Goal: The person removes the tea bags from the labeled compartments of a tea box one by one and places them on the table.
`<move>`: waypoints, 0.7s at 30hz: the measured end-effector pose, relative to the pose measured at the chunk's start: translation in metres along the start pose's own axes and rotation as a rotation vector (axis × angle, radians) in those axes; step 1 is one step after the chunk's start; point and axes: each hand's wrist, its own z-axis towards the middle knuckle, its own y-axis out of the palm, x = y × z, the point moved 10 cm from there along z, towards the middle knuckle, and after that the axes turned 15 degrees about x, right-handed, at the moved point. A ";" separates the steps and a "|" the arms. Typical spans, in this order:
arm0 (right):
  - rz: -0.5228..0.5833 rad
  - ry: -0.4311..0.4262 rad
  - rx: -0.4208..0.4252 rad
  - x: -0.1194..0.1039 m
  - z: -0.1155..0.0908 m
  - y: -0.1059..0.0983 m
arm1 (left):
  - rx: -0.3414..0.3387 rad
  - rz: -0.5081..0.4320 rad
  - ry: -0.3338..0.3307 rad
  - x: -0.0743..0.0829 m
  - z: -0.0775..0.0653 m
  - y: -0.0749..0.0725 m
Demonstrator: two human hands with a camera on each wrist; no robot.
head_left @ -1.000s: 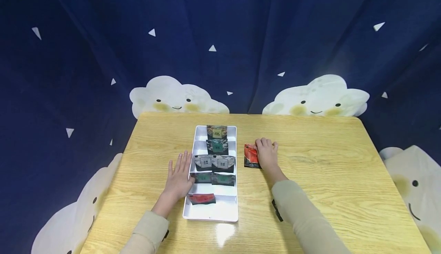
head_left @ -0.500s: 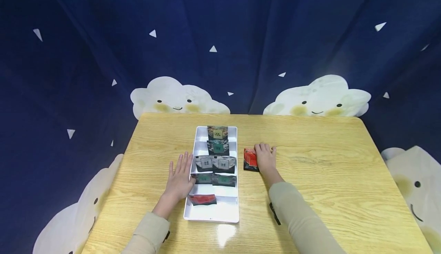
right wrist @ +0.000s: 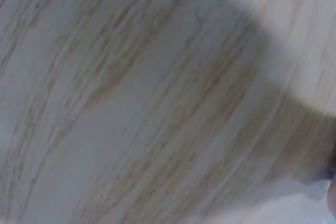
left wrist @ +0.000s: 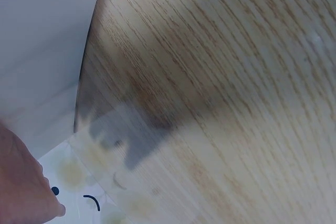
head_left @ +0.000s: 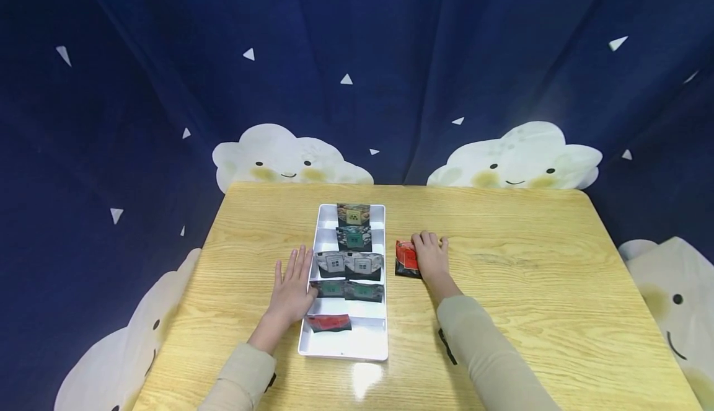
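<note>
A glossy red-and-black flat pouch (head_left: 406, 258) lies on the pale wood-grain table (head_left: 513, 312), right of the frame's centre, just beside a long white plastic tray with cross dividers (head_left: 368, 338). The right hand (head_left: 431, 259) rests over the pouch's right edge; its thumb is hidden, so whether it pinches the pouch cannot be told. The left hand (head_left: 291, 296) lies along the tray's left rim, fingers straight and spread, gripping no pouch. In the tray's lowest compartment, a red-fronted dark pouch (head_left: 329, 322) sits at left, bare floor to its right.

The step in hand appears to be securing the loose pouch. The next move probably calls for a firm pinch on its edge, with the tray kept steady.
</note>
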 end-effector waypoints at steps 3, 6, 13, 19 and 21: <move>0.004 -0.005 -0.002 0.000 0.000 0.001 | 0.001 -0.004 -0.003 -0.001 0.000 0.001; 0.009 0.000 -0.007 0.001 0.000 0.002 | 0.003 -0.006 -0.005 -0.001 0.000 0.000; 0.058 0.036 0.015 0.004 0.002 0.000 | 0.028 -0.011 0.000 -0.002 -0.001 -0.001; 0.103 0.064 0.076 0.005 0.005 -0.013 | 0.038 -0.011 0.000 -0.001 0.000 -0.002; 0.113 0.069 0.095 0.005 0.005 -0.019 | 0.037 -0.009 0.003 0.000 0.000 -0.002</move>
